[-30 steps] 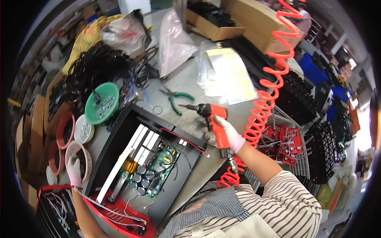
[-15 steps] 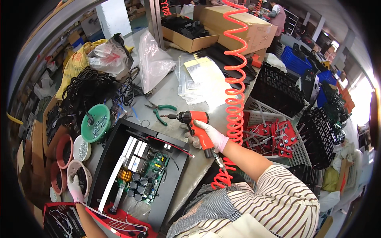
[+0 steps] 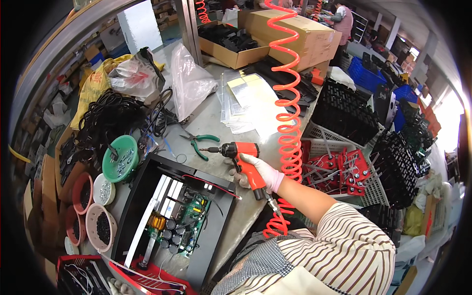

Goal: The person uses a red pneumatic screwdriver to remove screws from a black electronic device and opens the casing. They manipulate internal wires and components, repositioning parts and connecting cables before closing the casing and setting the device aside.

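One red pneumatic screwdriver (image 3: 250, 171) sits gripped in my right hand (image 3: 267, 173); I cannot tell if my left hand (image 3: 119, 286), near the red panel (image 3: 156, 273), is closed.

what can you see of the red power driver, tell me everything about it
The red power driver is pistol-shaped, with a glossy, plastic-looking red body, a black nose and a slim dark bit pointing left toward the green-handled pliers. Its grip slants down to the right, ending in a metal fitting near the coiled red hose. The gloved right hand wraps the grip, partly hiding it. Whether it is running cannot be told.
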`<state>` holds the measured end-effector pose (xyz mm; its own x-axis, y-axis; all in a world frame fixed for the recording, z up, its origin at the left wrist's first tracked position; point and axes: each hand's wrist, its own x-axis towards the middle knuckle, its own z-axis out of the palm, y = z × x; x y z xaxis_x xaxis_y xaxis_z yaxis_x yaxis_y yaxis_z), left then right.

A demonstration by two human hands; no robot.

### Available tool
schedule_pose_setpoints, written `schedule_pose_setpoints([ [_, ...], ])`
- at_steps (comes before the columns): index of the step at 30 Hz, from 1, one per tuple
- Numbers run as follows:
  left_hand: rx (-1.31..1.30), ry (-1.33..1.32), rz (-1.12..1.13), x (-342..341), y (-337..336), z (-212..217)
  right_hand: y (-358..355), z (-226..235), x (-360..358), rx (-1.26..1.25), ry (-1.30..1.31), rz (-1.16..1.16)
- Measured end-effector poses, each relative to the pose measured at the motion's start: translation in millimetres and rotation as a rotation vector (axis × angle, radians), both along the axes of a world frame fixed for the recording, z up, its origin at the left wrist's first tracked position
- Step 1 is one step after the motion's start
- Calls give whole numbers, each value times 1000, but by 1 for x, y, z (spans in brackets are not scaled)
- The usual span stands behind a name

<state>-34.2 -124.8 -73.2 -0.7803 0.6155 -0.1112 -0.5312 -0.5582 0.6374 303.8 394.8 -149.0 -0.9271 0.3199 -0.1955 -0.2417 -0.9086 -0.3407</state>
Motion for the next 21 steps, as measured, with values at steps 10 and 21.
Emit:
schedule_pose_setpoints([
  [10, 51, 228, 150, 123, 88, 121, 1, -5, -4, -1, -8, 11],
  [21, -129, -181, -428, 235, 209, 49, 2, -9, -3, 15, -143, -45],
])
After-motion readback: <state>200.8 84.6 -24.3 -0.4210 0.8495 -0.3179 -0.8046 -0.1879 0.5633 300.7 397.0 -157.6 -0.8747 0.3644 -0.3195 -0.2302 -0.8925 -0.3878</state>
